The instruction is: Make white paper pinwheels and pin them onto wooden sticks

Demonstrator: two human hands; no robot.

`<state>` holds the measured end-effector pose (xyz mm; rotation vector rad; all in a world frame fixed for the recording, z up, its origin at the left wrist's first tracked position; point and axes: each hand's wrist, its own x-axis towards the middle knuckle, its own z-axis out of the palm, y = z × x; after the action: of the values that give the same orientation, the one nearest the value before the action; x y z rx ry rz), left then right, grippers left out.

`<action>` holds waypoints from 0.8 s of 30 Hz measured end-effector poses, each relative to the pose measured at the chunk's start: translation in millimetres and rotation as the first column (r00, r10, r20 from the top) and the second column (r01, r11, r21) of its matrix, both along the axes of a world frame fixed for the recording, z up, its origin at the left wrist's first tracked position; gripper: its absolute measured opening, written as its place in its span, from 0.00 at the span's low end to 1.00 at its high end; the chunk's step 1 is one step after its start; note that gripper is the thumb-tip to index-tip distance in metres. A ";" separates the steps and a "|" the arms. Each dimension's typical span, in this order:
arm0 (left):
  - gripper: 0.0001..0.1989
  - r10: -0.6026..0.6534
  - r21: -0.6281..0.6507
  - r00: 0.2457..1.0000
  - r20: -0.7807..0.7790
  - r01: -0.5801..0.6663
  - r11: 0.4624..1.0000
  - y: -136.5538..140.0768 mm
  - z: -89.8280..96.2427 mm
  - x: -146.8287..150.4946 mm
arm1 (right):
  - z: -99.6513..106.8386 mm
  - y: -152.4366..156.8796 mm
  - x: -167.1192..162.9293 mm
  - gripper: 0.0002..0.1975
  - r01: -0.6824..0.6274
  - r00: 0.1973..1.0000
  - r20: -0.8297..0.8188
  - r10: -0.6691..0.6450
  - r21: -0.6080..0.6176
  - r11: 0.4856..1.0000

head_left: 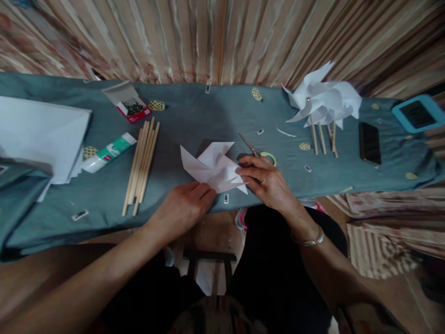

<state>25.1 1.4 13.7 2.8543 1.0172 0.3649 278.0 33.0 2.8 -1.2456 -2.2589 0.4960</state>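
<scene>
A white paper pinwheel (212, 162) with curled blades lies on the cloth-covered table in front of me. My left hand (187, 204) pinches its near edge, fingers closed on the paper. On the other side, my right hand (266, 181) grips the pinwheel's right blade between thumb and fingers. Just behind that hand, partly hidden by it, are scissors (259, 152) with pale green handles. Several wooden sticks (142, 162) lie in a bundle left of the pinwheel. No stick shows under the paper I hold.
An open red box of small dark pins (134, 111) and a white-green glue tube (110, 152) lie left, by stacked white paper (41, 134). Finished pinwheels on sticks (321, 99) lie at the right, near a phone (370, 144) and a blue-framed device (418, 113). A curtain (194, 41) hangs behind.
</scene>
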 end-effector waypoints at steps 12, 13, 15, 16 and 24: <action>0.10 0.052 -0.051 0.998 0.025 -0.050 0.997 1.3 -2.4 -1.1 | 9.0 5.5 2.0 0.05 -0.083 0.937 -0.349 -0.022 -0.283 0.956; 0.09 0.047 -0.047 0.999 0.018 -0.046 0.998 1.1 -2.0 -1.1 | 8.8 6.1 0.9 0.05 -0.084 0.934 -0.357 -0.024 -0.285 0.955; 0.09 0.037 -0.038 0.999 0.010 -0.037 0.999 0.5 -1.1 -0.9 | 8.1 7.0 -2.4 0.05 -0.078 0.933 -0.358 -0.026 -0.274 0.959; 0.09 0.037 -0.034 0.999 0.008 -0.037 0.999 0.1 -0.8 -0.8 | 7.8 7.2 -4.5 0.06 -0.069 0.936 -0.351 -0.026 -0.256 0.964; 0.09 0.069 0.005 0.993 0.100 -0.070 0.998 -4.4 -4.7 1.5 | 13.6 1.5 -30.5 0.08 -0.002 0.987 -0.164 -0.002 -0.026 1.000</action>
<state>26.6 -3.1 9.0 2.7821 1.1004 0.5129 247.5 34.5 16.4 -1.1732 -2.1211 0.6074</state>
